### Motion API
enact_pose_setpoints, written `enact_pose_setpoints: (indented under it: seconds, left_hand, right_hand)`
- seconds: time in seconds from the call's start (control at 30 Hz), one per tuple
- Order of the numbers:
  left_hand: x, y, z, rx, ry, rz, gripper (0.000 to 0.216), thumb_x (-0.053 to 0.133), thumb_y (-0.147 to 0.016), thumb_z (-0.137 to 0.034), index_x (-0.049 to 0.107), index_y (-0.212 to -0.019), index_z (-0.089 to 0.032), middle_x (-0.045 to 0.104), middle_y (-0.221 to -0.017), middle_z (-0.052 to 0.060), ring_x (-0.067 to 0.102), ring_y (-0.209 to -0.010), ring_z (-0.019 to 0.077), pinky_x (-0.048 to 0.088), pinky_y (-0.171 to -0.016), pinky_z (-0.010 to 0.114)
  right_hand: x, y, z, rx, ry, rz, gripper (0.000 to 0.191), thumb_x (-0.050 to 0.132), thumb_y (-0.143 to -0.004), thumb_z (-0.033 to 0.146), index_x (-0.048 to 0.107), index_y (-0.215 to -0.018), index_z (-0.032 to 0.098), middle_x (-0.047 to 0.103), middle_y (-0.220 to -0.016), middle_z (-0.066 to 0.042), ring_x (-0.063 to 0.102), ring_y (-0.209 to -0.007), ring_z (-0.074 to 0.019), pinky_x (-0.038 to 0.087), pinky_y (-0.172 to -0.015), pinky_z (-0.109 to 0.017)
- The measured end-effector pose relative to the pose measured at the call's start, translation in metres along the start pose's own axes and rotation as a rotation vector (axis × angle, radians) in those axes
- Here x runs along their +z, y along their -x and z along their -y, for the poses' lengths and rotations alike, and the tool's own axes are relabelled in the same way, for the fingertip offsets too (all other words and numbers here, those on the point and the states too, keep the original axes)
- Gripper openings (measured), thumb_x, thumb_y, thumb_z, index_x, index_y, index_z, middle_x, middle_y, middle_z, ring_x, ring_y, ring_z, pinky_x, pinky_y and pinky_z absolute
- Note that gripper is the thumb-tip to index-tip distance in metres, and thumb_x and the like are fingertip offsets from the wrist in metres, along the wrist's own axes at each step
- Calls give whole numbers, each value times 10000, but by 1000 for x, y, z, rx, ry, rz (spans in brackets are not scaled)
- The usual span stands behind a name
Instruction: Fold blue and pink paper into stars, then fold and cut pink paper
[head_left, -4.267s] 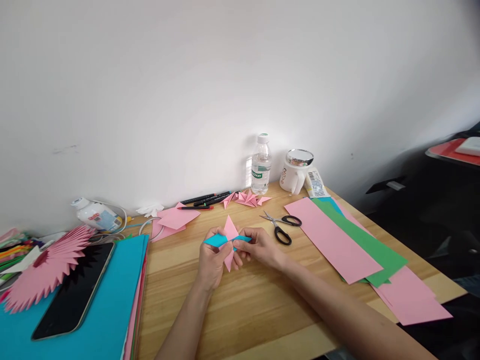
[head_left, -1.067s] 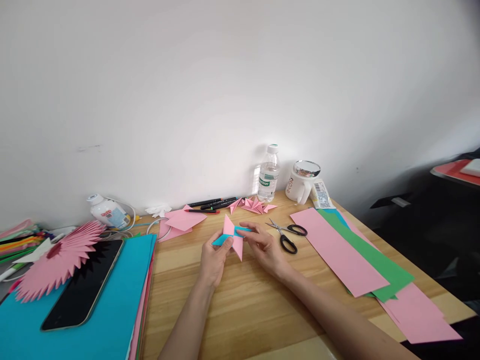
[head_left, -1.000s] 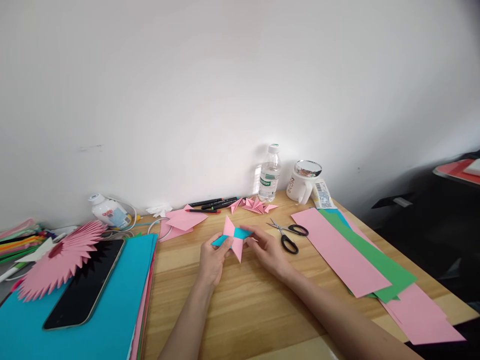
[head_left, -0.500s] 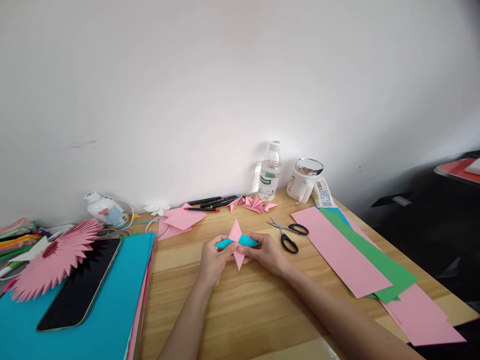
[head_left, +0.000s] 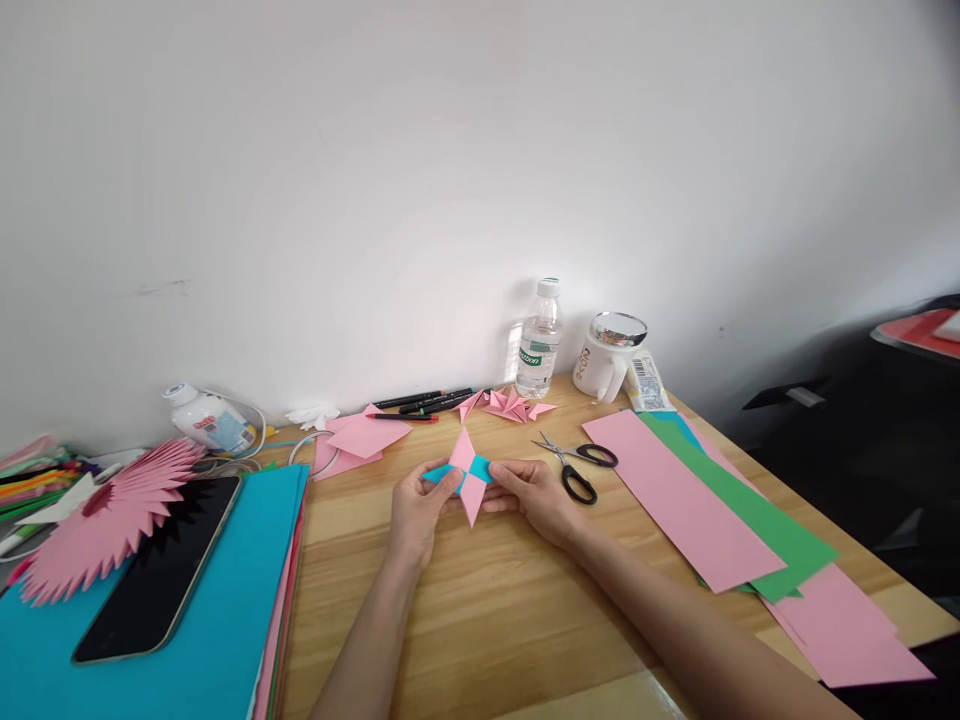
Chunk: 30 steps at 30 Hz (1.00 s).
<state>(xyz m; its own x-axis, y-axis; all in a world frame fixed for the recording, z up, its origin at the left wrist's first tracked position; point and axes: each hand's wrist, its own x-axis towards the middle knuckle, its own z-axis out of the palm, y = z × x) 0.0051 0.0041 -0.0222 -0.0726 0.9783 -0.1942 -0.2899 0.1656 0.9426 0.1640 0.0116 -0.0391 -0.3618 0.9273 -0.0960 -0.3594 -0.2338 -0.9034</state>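
Star (head_left: 468, 478) pinched by left hand (head_left: 415, 505), right hand (head_left: 537, 496); bottle (head_left: 538, 335) label illegible.

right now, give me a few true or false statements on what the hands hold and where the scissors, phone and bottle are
The left hand and the right hand both hold the folded paper piece, pink and blue. True.
The scissors lie to the left of the left hand. False: they lie on the table just right of the right hand.
The phone rests on the blue sheets. True.
The water bottle lies on its side. False: it stands upright.
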Motion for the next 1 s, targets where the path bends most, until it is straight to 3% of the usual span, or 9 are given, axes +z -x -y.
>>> enact_pose_setpoints:
  seconds: [0.17, 0.3, 0.4, 0.6, 0.8, 1.0]
  left_hand:
    - [5, 4, -4, 80, -80, 71, 392, 742, -602, -425, 609, -827, -133, 685, -759, 53, 631, -619, 162, 497, -513, 255]
    - [7, 8, -4, 154, -343, 61, 290, 748, -582, -360, 602, -708, -143, 612, -584, -10, 553, -472, 111, 398, -402, 194]
    - [8, 8, -4, 137, -422, 77, 263, 675, -646, -396, 581, -650, -150, 571, -511, -24, 442, -357, 71, 294, -339, 183]
    - [6, 5, 6, 120, -471, 186, 285, 624, -686, -426, 535, -625, -162, 582, -526, -22, 389, -355, 56, 283, -384, 195]
    - [4, 4, 15, 150, -456, 164, 333, 621, -697, -457, 492, -591, -169, 492, -474, -56, 322, -372, 43, 217, -378, 181]
    - [8, 10, -2, 145, -361, 202, 280, 630, -721, -417, 615, -682, -140, 607, -572, 4, 342, -365, 38, 240, -382, 193]
  right_hand:
    - [5, 1, -3, -65, -6, -119, 396, 668, -702, 509, 726, -848, 146, 703, -809, -77, 657, -714, -179, 535, -680, -302]
    - [9, 2, -1, -123, 40, -200, 389, 675, -669, 532, 725, -788, 166, 690, -835, -66, 613, -773, -195, 513, -659, -294]
    - [7, 2, 4, -108, 90, -163, 334, 736, -616, 477, 706, -753, 174, 674, -774, -27, 582, -707, -161, 489, -662, -280]
    - [3, 4, 7, -44, 195, -111, 341, 762, -584, 450, 623, -667, 150, 606, -590, 17, 555, -565, -128, 445, -599, -262]
    - [11, 6, 3, -133, 308, -265, 321, 741, -622, 443, 587, -691, 169, 619, -600, 11, 576, -543, -145, 458, -541, -264]
    - [0, 3, 8, 19, -56, -83, 288, 807, -539, 386, 659, -655, 167, 654, -665, 9, 606, -612, -133, 509, -658, -281]
